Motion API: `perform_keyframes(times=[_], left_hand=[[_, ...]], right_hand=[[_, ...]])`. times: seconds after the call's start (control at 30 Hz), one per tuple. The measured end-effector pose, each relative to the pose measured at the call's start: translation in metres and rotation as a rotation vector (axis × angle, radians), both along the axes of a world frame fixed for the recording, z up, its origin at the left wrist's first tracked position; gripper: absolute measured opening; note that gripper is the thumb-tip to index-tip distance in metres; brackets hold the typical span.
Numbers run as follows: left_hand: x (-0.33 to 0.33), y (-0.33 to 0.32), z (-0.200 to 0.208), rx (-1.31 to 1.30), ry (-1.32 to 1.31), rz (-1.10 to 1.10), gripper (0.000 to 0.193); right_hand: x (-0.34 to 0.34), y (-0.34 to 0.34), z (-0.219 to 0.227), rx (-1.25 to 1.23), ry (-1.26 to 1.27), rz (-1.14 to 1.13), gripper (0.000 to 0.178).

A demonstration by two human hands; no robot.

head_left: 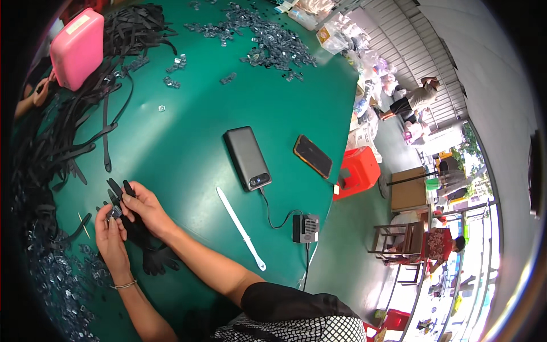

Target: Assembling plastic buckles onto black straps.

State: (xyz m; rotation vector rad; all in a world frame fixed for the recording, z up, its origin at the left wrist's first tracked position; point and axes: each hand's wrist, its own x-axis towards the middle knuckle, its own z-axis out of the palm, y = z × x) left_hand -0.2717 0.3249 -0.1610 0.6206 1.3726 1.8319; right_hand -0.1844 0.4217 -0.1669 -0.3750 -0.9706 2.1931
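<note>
My left hand (112, 242) pinches a small clear plastic clip (115, 211) between thumb and fingers. Close beside it, my right hand (147, 210) is closed on several black straps (116, 188), whose rounded ends stick out above the fingers. More of the black strap material hangs down between my hands toward a dark bunch of strap ends (156, 260) on the table. Whether the clip is fitted onto a strap is too small to tell. Left of my hands lies a heap of clear clips (62, 285), with a long pile of black straps (71, 125) beyond it.
On the green table (188, 148) lie a black power bank (247, 157) cabled to a small black box (306, 228), a phone (313, 155) and a white strap (240, 228). More clips (273, 43) are spread at the far side. Another person's hand (40, 93) is beside a pink case (78, 48).
</note>
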Motion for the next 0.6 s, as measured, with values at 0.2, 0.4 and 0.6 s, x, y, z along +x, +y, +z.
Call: perform_keyframes(times=[0.2,0.4,0.6], left_hand=[[0.009,0.006,0.009,0.029,0.112,-0.029,0.021],[0.0,0.003,0.003,0.054,-0.096,-0.065,0.02],[0.0,0.0,-0.003,0.001,-0.05,-0.005,0.022]], right_hand=[[0.006,-0.001,0.011,0.018,0.017,-0.026,0.013],[0.006,0.007,0.01,0.156,-0.03,-0.09,0.013],[0.011,0.007,0.015,0.099,-0.027,0.02,0.014]])
